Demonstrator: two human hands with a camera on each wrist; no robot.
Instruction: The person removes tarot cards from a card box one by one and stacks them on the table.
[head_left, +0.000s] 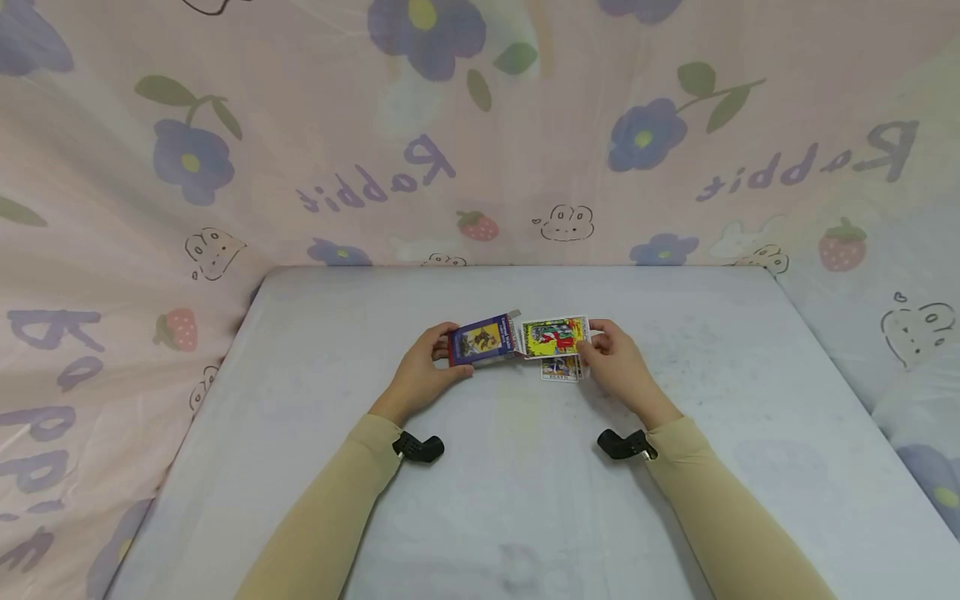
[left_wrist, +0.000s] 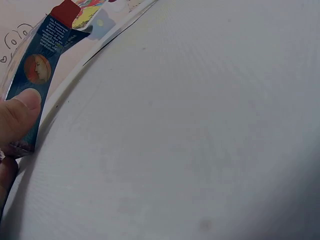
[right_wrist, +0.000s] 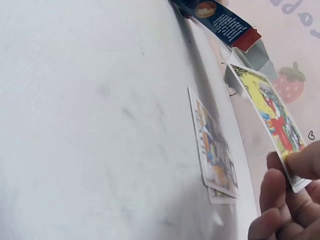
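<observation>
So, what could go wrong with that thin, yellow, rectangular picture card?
The yellow card, pinched at one end by the right hand, might slip. Its edge might catch on the open end of the blue-and-red cardboard box. If dropped, it could nudge the overlapping white-bordered cards below.

In the head view, the yellow card (head_left: 551,337) partly hides the lower cards (head_left: 560,370); the left wrist view crops the left fingers (left_wrist: 7,176).
</observation>
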